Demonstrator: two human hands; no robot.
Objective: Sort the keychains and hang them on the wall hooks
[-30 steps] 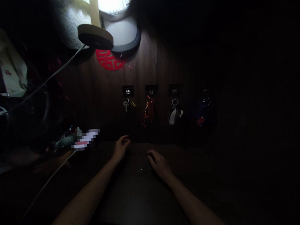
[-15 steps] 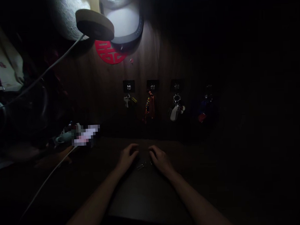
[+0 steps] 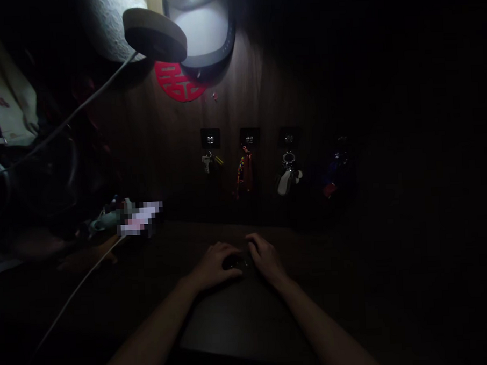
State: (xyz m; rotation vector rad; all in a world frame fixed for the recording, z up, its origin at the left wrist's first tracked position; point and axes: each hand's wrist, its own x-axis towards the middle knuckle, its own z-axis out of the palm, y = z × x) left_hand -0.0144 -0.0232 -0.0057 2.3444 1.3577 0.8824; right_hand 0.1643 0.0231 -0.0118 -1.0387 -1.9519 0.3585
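Observation:
In the dim light my left hand [image 3: 215, 265] rests on the dark tabletop [image 3: 225, 323], thumb and fingers spread apart. They curve around several small shiny metal pieces [image 3: 244, 263], partly hidden by the fingers and too dark to name. My right hand [image 3: 268, 261] lies just to the right of these pieces, loosely curled, with its thumb and forefinger a little apart. Nothing shows in its grasp; its other fingers are hard to make out.
Behind the table, keys [image 3: 206, 162], a beaded strap [image 3: 240, 174] and a key ring with tags [image 3: 285, 180] hang from wall hooks. A round lamp head [image 3: 155, 34] hangs at upper left near caps [image 3: 200, 31]. A white cable [image 3: 76, 286] crosses the left side.
My left hand has moved right and slightly toward me, over the small metal pieces, and its thumb has spread from the fingers. My right hand has shifted only slightly.

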